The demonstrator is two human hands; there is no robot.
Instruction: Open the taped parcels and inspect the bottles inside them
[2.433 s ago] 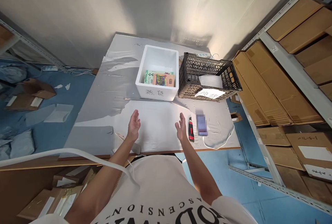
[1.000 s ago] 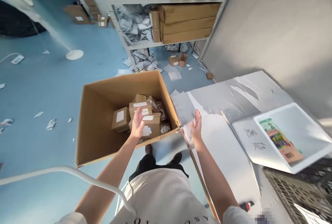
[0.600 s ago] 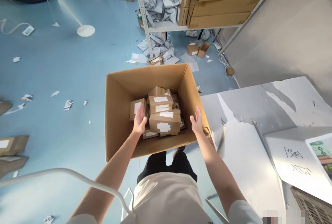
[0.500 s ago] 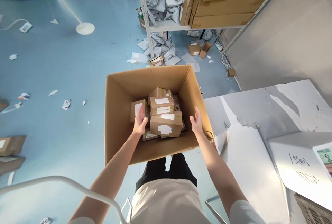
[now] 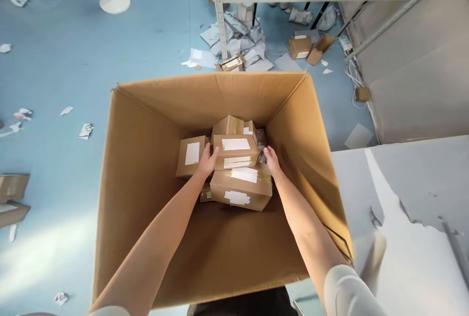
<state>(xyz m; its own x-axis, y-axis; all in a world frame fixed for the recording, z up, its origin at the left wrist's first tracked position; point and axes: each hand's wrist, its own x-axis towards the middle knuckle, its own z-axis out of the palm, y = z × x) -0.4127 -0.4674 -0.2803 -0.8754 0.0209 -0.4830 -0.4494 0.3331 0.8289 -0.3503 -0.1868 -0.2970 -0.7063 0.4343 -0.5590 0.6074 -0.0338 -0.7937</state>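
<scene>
Grip half-open, nothing clasped: left hand, right hand now deeper in big brown cardboard carton, flanking oblong brown white-labelled cardboard box toward far edge, within reach.

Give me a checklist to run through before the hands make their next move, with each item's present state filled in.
1. Left hand and right hand inside the large carton: ok.
2. Hands at opposite ends of the middle labelled box: ok.
3. Right hand against that box: not ok, a small gap shows.
4. Box top free of other items: ok, just a white label.
5. Box's underside supported: cannot tell, hidden.
</scene>
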